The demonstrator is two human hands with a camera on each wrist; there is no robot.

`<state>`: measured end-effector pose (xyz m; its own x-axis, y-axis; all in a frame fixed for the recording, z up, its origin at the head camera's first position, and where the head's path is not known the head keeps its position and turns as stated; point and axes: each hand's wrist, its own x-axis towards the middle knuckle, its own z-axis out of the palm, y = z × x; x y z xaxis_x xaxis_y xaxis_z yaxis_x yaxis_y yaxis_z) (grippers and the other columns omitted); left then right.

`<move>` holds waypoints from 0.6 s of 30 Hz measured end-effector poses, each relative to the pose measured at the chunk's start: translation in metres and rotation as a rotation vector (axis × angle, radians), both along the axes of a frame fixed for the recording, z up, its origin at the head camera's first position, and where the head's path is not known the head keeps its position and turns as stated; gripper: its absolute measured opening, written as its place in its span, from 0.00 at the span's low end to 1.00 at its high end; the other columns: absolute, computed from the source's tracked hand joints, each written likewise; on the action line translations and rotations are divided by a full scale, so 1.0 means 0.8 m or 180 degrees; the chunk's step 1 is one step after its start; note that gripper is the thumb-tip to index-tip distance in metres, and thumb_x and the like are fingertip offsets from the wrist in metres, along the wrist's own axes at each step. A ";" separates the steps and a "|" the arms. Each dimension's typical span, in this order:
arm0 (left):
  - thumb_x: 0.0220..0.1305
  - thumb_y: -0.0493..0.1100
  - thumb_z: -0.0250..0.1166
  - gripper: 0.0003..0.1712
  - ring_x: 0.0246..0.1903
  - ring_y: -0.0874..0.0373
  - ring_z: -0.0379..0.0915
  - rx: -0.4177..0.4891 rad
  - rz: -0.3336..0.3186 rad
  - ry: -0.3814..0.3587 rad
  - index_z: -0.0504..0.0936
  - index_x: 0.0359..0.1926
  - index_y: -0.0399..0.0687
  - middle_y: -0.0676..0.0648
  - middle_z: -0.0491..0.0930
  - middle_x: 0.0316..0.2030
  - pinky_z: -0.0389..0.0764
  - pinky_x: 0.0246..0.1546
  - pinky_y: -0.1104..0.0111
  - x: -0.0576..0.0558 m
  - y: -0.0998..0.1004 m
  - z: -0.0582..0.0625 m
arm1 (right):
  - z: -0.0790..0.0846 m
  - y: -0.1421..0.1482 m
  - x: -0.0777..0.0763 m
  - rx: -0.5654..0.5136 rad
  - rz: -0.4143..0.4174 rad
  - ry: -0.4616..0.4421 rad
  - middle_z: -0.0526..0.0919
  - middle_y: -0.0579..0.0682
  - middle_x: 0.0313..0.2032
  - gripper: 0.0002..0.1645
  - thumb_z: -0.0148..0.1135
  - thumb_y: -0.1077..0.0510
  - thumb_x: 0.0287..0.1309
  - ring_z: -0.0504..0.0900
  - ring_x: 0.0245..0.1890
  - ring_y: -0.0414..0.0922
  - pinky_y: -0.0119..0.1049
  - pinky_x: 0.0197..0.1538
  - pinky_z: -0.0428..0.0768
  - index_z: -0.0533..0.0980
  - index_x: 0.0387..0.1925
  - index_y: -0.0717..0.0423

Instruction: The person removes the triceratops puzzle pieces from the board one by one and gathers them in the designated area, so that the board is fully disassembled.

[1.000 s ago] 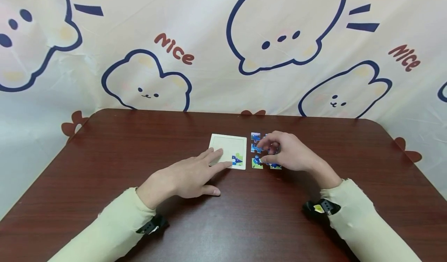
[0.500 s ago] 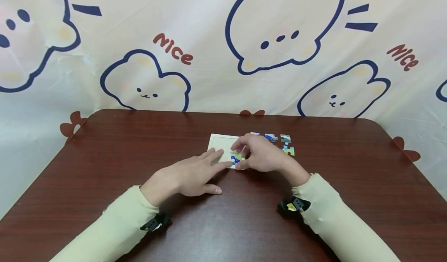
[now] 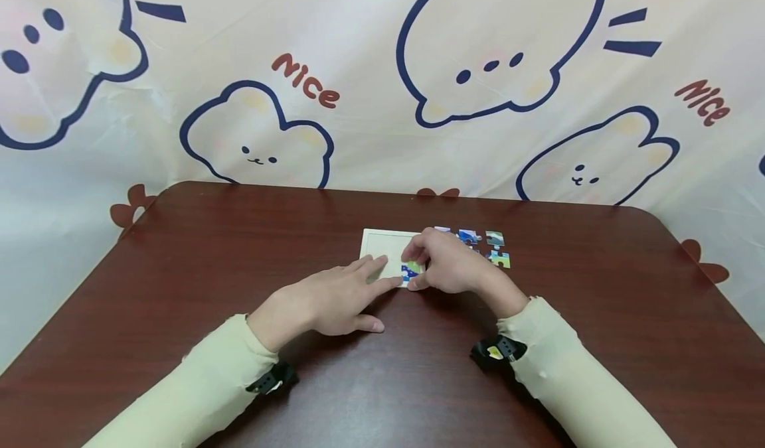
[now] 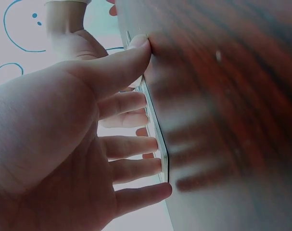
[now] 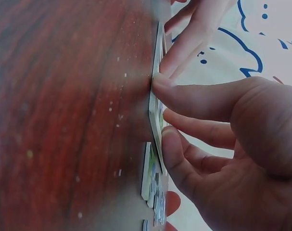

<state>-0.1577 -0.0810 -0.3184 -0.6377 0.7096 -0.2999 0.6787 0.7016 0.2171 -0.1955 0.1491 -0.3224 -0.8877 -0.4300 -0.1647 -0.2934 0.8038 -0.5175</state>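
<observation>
A pale square puzzle tray [image 3: 376, 241] lies on the table. My left hand [image 3: 329, 300] is spread flat, its fingertips resting on the tray's near left part and the thumb out over the table. Over the tray's near right corner, my right hand [image 3: 451, 262] pinches a puzzle piece between curled fingers and thumb, largely hidden by the hand. Blue and green puzzle artwork [image 3: 410, 271] shows between its fingertips. In the right wrist view, thumb and fingers meet the tray's edge [image 5: 154, 108].
Several loose puzzle pieces [image 3: 495, 238] lie right of the tray, some covered by my right hand. The brown wooden table [image 3: 269, 229] ends at a cloth backdrop [image 3: 370, 149] with printed cartoon outlines. A dark strap [image 3: 499, 350] sits at each wrist.
My right hand has moved left from the loose pieces to the tray's near right corner and stays there. The left hand has kept its place on the tray. The head view has shifted slightly.
</observation>
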 end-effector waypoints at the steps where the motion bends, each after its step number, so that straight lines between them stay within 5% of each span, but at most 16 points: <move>1: 0.77 0.60 0.63 0.42 0.84 0.37 0.49 -0.0002 0.0007 -0.0006 0.60 0.83 0.56 0.36 0.49 0.85 0.67 0.77 0.44 0.000 0.001 0.000 | 0.000 0.000 0.000 0.0002 -0.0003 -0.0003 0.85 0.50 0.47 0.24 0.83 0.58 0.55 0.82 0.49 0.48 0.46 0.57 0.84 0.85 0.53 0.53; 18: 0.77 0.59 0.63 0.42 0.84 0.37 0.47 -0.0010 0.0048 -0.0070 0.60 0.84 0.56 0.36 0.48 0.85 0.67 0.78 0.45 0.000 0.002 -0.001 | -0.002 0.001 -0.001 -0.0101 -0.0015 -0.0092 0.85 0.50 0.40 0.17 0.81 0.61 0.56 0.79 0.43 0.47 0.42 0.51 0.82 0.84 0.46 0.52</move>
<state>-0.1575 -0.0790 -0.3193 -0.6415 0.6989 -0.3162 0.6632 0.7124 0.2294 -0.1965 0.1502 -0.3238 -0.8848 -0.4312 -0.1766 -0.2742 0.7882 -0.5509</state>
